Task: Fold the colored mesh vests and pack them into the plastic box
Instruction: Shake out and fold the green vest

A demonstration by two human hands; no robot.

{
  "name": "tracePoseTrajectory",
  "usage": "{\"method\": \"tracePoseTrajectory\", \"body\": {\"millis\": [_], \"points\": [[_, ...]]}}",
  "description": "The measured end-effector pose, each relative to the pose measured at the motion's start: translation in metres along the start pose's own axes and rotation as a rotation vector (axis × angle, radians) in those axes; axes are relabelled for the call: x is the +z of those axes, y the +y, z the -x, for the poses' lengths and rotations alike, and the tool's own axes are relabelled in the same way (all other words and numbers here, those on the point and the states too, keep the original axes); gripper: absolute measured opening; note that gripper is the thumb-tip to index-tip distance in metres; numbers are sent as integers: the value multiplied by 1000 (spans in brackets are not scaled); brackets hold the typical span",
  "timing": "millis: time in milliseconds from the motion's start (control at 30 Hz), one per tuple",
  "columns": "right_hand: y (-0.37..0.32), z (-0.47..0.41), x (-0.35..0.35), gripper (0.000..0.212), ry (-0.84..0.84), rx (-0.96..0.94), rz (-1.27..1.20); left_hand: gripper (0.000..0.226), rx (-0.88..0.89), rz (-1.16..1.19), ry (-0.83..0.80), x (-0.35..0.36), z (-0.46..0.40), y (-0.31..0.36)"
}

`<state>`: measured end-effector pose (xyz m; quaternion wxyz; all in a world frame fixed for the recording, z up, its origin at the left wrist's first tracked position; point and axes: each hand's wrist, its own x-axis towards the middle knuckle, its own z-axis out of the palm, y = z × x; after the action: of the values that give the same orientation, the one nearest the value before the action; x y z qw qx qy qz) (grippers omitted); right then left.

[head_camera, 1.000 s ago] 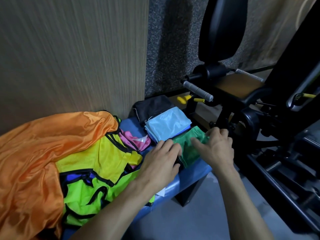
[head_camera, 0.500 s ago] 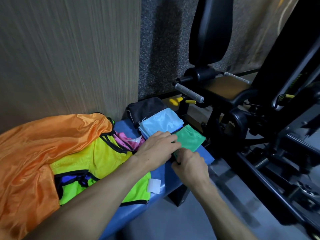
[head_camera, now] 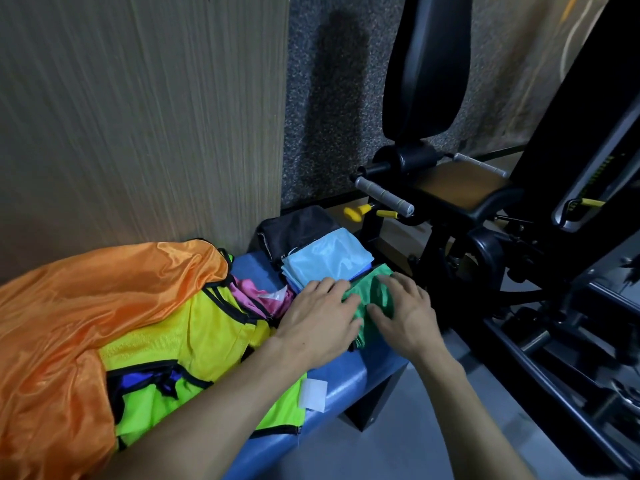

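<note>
Left hand: the left hand (head_camera: 320, 322) lies palm down with fingers straight, pressing on the left part of the green vest (head_camera: 372, 301); its fingertips reach the near edge of the light blue vest (head_camera: 327, 261)
Right hand: the right hand (head_camera: 403, 313) lies palm down with fingers spread and nearly straight, pressing flat on the right part of the green vest
Green vest: folded small, it lies at the right end of the blue bench (head_camera: 346, 379), close to the front edge, between and under both hands
Light blue vest: folded into a neat stack, just behind the green vest and touching it, near the bench's far right corner
Black vest: a folded black vest (head_camera: 294, 230) lies behind the light blue one, against the wall (head_camera: 138, 116)
Unfolded pile: a yellow vest (head_camera: 194, 327) with black trim lies at the middle of the bench, a lime vest (head_camera: 277, 415) in front of it hangs over the front edge, a pink vest (head_camera: 256, 294) peeks out behind them, and a crumpled orange vest (head_camera: 69, 306) covers the left end
Label: a white tag (head_camera: 313, 394) sticks out from the lime vest on the front edge
Surroundings: a black gym machine (head_camera: 450, 188) stands just to the right of the bench
Plastic box: cannot tell where it is
</note>
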<state>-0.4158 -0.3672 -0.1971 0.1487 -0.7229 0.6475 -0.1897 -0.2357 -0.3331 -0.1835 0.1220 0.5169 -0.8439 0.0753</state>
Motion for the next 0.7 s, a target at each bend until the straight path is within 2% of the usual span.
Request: {"method": "tracePoseTrajectory", "body": {"millis": [233, 433, 567, 700], "points": [[-9, -6, 4, 57, -99, 53, 11, 36, -87, 9, -41, 3, -2, 8], [-9, -10, 1, 55, -6, 110, -27, 32, -330, 150, -55, -8, -14, 7], [-6, -11, 0, 62, -29, 177, -67, 35, -409, 216, -53, -9, -22, 9], [-8, -11, 0, 62, -6, 164, -85, 34, -440, 215, -71, -7, -26, 11]]}}
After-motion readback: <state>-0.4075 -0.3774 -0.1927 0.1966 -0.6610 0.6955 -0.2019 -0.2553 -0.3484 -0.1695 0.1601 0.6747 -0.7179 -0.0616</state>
